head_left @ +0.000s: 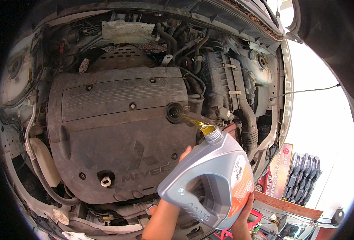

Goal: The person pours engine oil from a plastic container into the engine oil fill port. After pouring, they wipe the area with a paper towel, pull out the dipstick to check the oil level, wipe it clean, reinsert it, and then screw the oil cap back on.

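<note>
A silver-grey plastic oil jug (209, 172) with an orange label tilts over the engine, its open neck pointing up and left. Golden oil (197, 122) streams from the neck into the round filler opening (174, 113) in the dark, dusty engine cover (101, 140). My left hand (185, 153) supports the jug from behind; fingertips show past its edge, and the rest is hidden by the jug. My right hand (245, 212) grips the jug's base at the label side. The jug's built-in handle loop has no hand through it.
A pale dipstick ring (105, 182) stands at the cover's near edge. Right of the filler are a black air filter box (221, 78) and a ribbed hose (249, 138). A thin prop rod (305, 92) crosses at right. Beyond the car are a display board (280, 172) and a red rack (255, 220).
</note>
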Available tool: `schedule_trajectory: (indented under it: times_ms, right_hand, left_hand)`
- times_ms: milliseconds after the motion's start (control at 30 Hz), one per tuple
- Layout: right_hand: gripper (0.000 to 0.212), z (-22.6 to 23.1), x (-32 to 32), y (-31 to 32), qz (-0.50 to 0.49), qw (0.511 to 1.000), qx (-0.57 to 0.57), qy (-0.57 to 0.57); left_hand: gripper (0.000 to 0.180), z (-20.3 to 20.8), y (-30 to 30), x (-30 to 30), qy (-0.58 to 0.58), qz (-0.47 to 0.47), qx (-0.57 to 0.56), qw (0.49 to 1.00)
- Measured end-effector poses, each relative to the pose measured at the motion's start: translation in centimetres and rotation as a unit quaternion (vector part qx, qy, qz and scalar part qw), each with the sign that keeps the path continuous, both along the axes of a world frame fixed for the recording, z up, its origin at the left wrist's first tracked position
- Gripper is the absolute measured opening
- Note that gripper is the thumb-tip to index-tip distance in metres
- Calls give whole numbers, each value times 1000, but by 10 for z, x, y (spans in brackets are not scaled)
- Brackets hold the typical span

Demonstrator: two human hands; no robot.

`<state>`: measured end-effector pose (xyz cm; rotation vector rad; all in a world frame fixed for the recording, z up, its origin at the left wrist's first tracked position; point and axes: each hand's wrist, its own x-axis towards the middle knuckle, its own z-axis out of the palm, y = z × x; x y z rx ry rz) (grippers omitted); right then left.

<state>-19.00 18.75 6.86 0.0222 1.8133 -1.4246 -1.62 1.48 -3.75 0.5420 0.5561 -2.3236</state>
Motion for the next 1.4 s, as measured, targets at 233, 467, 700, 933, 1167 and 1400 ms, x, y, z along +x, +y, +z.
schedule_trajectory:
  times_ms: [233,467,700,933,1167,1400]
  right_hand:
    - [73,2,0,0,-9,1000,5,-5]
    - [72,5,4,-3,28,999,-23,-10]
    - [72,6,4,-5,10,1000,-7,1]
    - [71,7,5,-5,12,1000,-12,-5]
    - [70,5,2,-3,24,999,-37,-25]
    - [68,4,-1,-1,4,1000,-10,-13]
  left_hand:
    - [50,-1,1,1,0,0,-2,1000]
    - [50,-2,2,1,2,1,-11,1000]
    - [50,-5,3,0,9,4,-11,1000]
    - [49,-6,4,2,13,6,-17,1000]
    - [52,5,-2,2,-75,-22,30,997]
    - [45,12,-5,4,-78,-26,40,996]
